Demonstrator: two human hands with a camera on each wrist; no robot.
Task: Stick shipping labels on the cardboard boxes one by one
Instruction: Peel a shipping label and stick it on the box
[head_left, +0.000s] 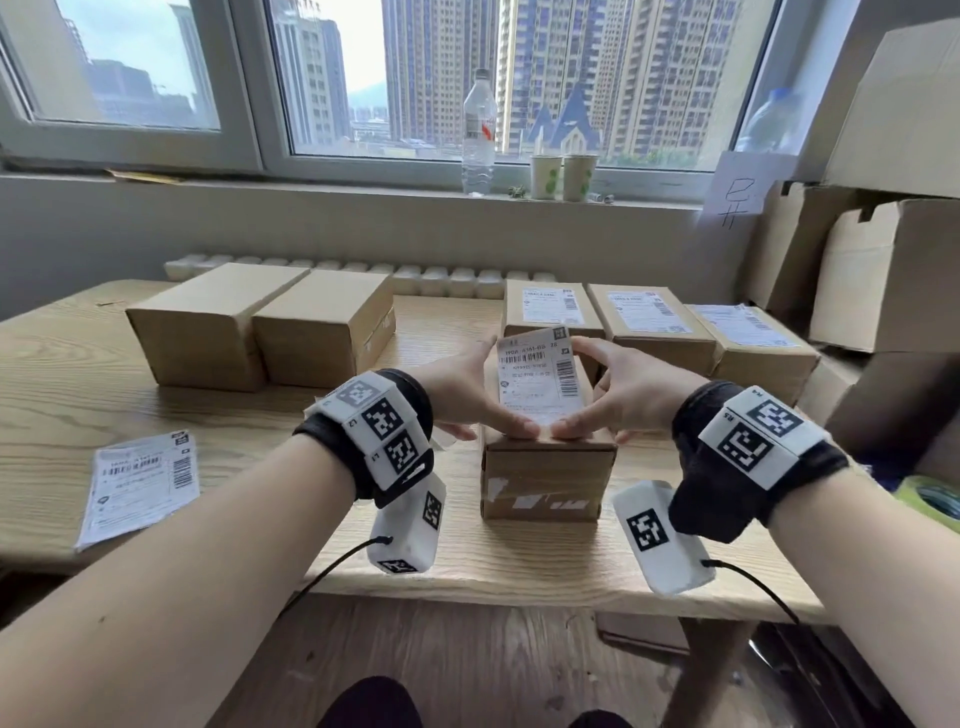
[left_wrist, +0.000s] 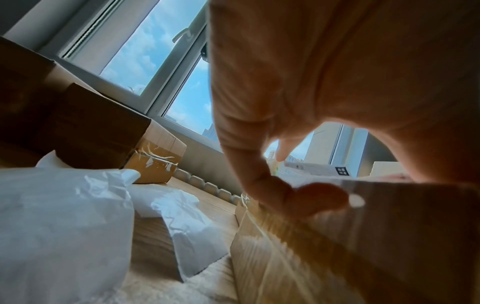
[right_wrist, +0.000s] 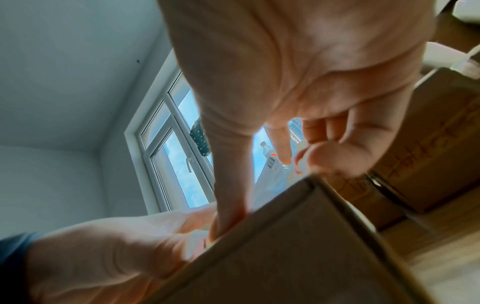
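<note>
A small cardboard box (head_left: 548, 467) stands in the middle of the wooden table (head_left: 156, 395). A white shipping label (head_left: 537, 379) lies along its top, near edge down, far edge curling up. My left hand (head_left: 498, 387) and right hand (head_left: 589, 387) hold the label from either side. Both thumbs press its near edge onto the box and both index fingers reach its far corners. In the left wrist view my left hand (left_wrist: 298, 176) spans the label (left_wrist: 317, 170) over the box (left_wrist: 337, 236). In the right wrist view my right hand (right_wrist: 254, 192) sits on the box (right_wrist: 298, 246).
Two plain boxes (head_left: 208, 322) (head_left: 327, 327) sit at the back left, three labelled boxes (head_left: 649, 322) at the back right. A stack of labels (head_left: 140, 483) lies at the left. Crumpled backing paper (left_wrist: 64, 216) lies beside the box. Large cartons (head_left: 883, 270) stand on the right.
</note>
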